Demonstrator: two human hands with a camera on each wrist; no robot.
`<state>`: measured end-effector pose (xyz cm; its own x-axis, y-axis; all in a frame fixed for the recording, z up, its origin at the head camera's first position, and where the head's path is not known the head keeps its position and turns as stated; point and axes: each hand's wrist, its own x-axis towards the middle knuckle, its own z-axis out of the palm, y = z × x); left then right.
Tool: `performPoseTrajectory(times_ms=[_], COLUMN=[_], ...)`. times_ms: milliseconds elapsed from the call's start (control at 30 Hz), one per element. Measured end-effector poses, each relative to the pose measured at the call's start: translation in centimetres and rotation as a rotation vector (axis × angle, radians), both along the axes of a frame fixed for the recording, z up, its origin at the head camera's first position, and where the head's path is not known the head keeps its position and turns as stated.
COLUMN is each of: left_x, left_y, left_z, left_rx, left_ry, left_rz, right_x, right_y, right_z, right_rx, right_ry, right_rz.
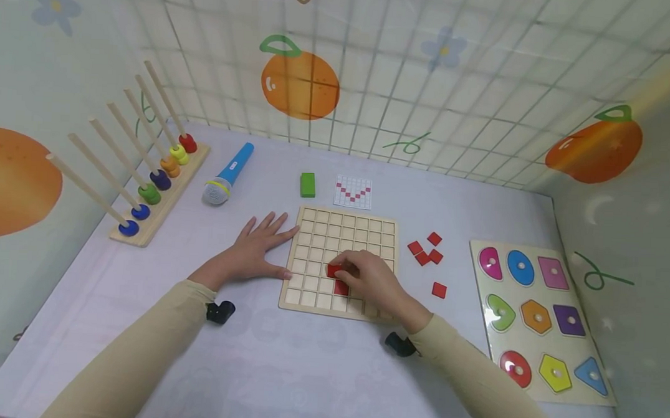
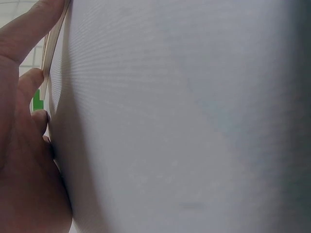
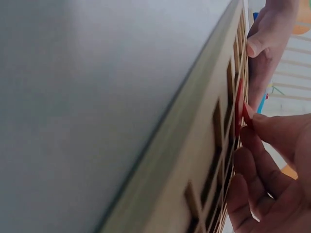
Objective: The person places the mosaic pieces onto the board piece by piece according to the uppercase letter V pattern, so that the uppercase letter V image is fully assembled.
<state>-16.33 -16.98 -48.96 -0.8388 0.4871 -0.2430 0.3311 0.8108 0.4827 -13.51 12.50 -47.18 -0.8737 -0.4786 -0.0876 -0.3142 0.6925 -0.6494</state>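
Observation:
A wooden grid board (image 1: 362,226) lies flat in the middle of the table. My left hand (image 1: 257,246) rests flat and open on the table, its fingertips against the board's left edge (image 2: 48,73). My right hand (image 1: 366,274) is over the board's lower middle and pinches a red square tile (image 1: 333,270) at a cell. The tile's tilted edge (image 3: 246,115) shows by my fingertip. A second red tile (image 1: 341,288) sits in a cell just below it. Several loose red tiles (image 1: 425,249) lie right of the board, one more (image 1: 439,290) nearer me.
A pattern card (image 1: 353,192) and a green block (image 1: 307,184) lie beyond the board. A toy microphone (image 1: 227,174) and a peg rack with coloured rings (image 1: 156,185) stand at left. A shape puzzle board (image 1: 543,318) lies at right. Padded walls surround the table.

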Motion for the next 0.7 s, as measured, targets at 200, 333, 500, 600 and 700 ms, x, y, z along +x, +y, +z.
performPoseTrajectory(times_ms=[200,333,500,600,700], left_x=[0.0,0.0,-0.1,-0.1,-0.1], left_y=[0.0,-0.1,-0.2,-0.2,-0.1], left_z=[0.1,-0.1,-0.3,-0.2,-0.1], left_rx=[0.002,0.001,0.001,0.001,-0.001], left_ry=[-0.007,-0.002,0.006,0.007,0.007], left_rz=[0.005,0.003,0.001,0.0,-0.002], right_x=[-0.1,-0.1,-0.1,-0.1,0.0], right_y=[-0.7,-1.1,-1.3,-1.3,-1.3], right_z=[-0.1,-0.1,-0.3,-0.3,-0.2], right_rx=[0.02,0.028,0.046,0.047,0.045], right_ry=[0.053,0.073,0.089,0.107,0.124], right_rz=[0.031,0.041,0.039,0.041,0.05])
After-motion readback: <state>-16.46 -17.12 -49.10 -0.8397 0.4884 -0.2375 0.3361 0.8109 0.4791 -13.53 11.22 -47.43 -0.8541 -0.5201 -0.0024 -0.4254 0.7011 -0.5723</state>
